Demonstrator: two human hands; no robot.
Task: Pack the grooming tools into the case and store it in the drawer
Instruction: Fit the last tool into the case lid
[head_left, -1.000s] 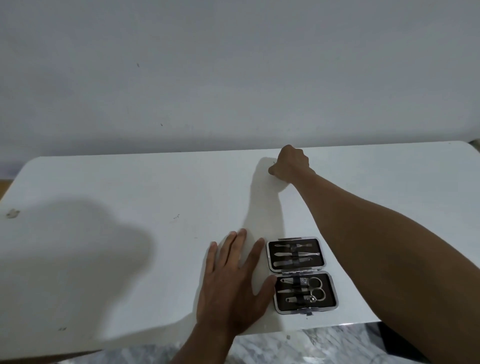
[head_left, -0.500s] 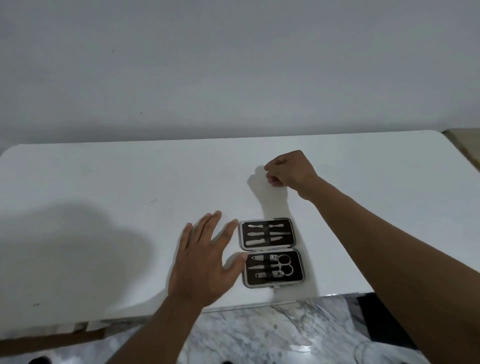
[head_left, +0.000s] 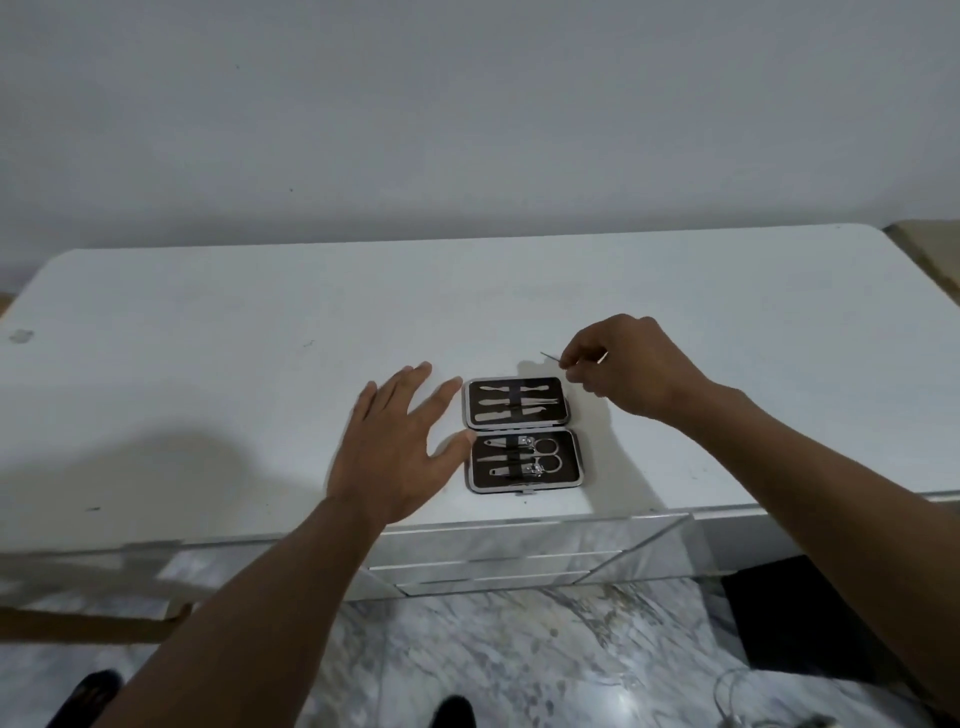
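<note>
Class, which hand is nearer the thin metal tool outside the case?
Right. The right hand pinches the thin metal tool beyond the case's far right corner; the left hand is spread open at the case's left edge.

Bare forearms (head_left: 249, 597), left hand (head_left: 395, 447), right hand (head_left: 623, 369); dark shoes (head_left: 88, 696).

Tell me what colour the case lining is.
The case lining is dark brown, nearly black; head view shows it.
</note>
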